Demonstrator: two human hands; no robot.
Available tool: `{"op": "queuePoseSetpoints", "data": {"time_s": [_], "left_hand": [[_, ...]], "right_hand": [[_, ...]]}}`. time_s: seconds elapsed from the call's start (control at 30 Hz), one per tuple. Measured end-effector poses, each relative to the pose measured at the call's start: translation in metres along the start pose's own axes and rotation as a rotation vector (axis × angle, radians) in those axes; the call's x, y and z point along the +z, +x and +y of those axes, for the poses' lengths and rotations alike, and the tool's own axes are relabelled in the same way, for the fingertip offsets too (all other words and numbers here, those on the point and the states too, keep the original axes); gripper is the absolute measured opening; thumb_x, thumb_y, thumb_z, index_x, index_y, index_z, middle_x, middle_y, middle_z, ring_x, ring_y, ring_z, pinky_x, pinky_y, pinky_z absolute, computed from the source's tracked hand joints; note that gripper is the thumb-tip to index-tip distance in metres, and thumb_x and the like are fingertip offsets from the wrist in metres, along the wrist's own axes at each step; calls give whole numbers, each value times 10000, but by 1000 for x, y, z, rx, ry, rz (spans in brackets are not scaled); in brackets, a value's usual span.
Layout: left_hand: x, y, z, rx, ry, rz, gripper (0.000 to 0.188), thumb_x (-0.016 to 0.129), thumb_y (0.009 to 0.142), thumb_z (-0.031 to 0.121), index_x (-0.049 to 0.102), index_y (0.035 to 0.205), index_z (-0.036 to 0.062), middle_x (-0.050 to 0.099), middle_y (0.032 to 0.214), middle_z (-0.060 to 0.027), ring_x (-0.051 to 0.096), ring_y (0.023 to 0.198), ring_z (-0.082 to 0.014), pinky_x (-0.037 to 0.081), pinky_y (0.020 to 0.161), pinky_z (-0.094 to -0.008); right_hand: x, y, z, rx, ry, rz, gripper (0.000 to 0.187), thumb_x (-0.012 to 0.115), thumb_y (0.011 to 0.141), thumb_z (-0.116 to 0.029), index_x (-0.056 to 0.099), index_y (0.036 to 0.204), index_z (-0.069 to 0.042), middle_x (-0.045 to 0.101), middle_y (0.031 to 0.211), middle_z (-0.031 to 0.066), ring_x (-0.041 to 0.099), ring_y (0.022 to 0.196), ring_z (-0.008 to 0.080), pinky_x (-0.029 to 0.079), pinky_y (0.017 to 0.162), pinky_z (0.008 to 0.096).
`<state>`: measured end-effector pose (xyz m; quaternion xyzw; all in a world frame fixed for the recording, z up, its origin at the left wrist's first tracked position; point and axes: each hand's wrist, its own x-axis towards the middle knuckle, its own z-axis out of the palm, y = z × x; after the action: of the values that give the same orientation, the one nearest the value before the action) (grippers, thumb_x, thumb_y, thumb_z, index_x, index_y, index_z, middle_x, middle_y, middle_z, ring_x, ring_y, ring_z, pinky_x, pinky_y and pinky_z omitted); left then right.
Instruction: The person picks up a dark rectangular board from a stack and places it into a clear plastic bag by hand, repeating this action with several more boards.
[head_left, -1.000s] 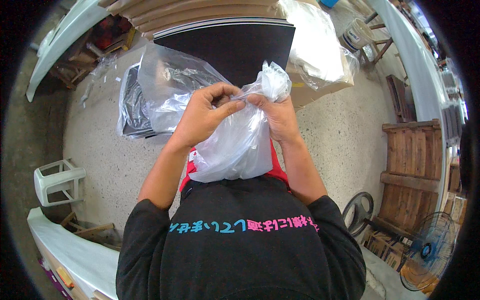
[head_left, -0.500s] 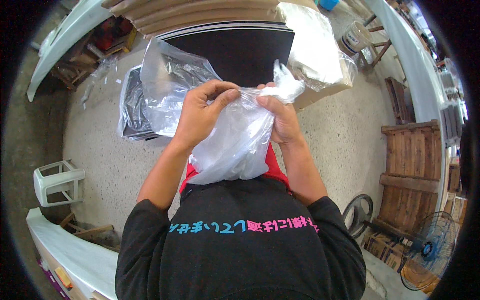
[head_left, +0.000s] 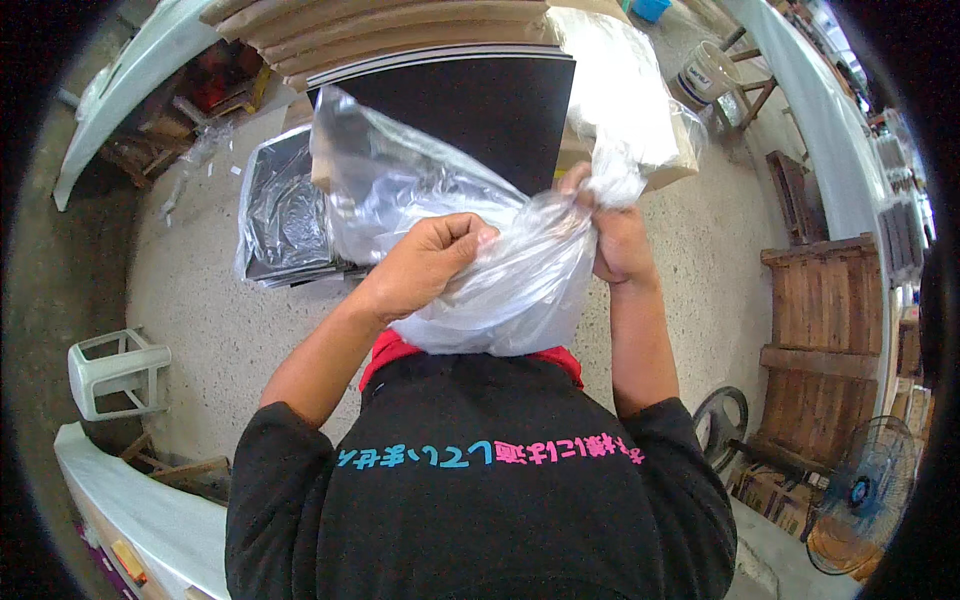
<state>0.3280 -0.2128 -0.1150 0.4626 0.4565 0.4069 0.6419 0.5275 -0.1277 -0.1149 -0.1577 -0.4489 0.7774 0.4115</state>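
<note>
A large clear plastic bag [head_left: 530, 290] hangs over my lap, gathered and twisted near its right end. My left hand [head_left: 430, 260] pinches the film at the middle of the bag, thumb against forefinger. At the gathered neck, my right hand [head_left: 612, 235] is closed round the plastic, and a bunched end sticks up above its fingers. Part of the bag spreads up and left over the front of a stack of black sheets [head_left: 470, 110]. Another stack of dark sheets in clear plastic [head_left: 285, 200] lies on the left.
Folded brown cardboard [head_left: 400, 35] is piled behind the black sheets, with a white plastic-wrapped bundle [head_left: 620, 90] beside it. A white stool [head_left: 120, 370] stands left. A wooden pallet [head_left: 815, 350], a fan [head_left: 860, 495] and a bucket [head_left: 705, 75] are on the right.
My right hand has moved right with the gathered neck, pulling the bag's film taut. My left hand has come down and slightly right along the plastic.
</note>
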Motion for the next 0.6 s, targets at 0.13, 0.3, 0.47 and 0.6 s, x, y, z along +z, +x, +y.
{"op": "queuePoseSetpoints", "data": {"time_s": [0.13, 0.3, 0.47, 0.6], "left_hand": [[-8, 7, 2, 181, -65, 218, 240, 466, 887, 235, 559, 805, 30, 448, 659, 82, 360, 608, -11, 311, 542, -171], [-11, 5, 17, 181, -172, 360, 221, 526, 854, 227, 570, 742, 43, 518, 668, 40, 437, 583, -26, 378, 535, -198], [-18, 0, 19, 267, 69, 283, 150, 648, 750, 158, 562, 761, 36, 567, 693, -6, 505, 632, -62, 405, 585, -204], [-17, 4, 11, 437, 134, 382, 121, 631, 763, 143, 583, 763, 33, 577, 687, -8, 506, 637, -63, 408, 587, -214]], "right_hand": [[13, -1, 1, 121, 110, 171, 262, 592, 794, -164, 509, 998, -23, 554, 916, 52, 544, 800, 121, 464, 680, 266], [15, -1, 19, 71, -81, 258, 381, 664, 709, -63, 493, 1045, -9, 567, 962, 85, 563, 860, 181, 469, 754, 310], [26, 7, 19, 43, 56, 254, 345, 643, 724, -58, 491, 1031, -15, 570, 931, 82, 559, 846, 167, 451, 768, 301], [24, 7, 22, 71, 196, 76, 330, 630, 747, -83, 481, 1033, -12, 567, 925, 85, 548, 863, 163, 444, 780, 304]]}}
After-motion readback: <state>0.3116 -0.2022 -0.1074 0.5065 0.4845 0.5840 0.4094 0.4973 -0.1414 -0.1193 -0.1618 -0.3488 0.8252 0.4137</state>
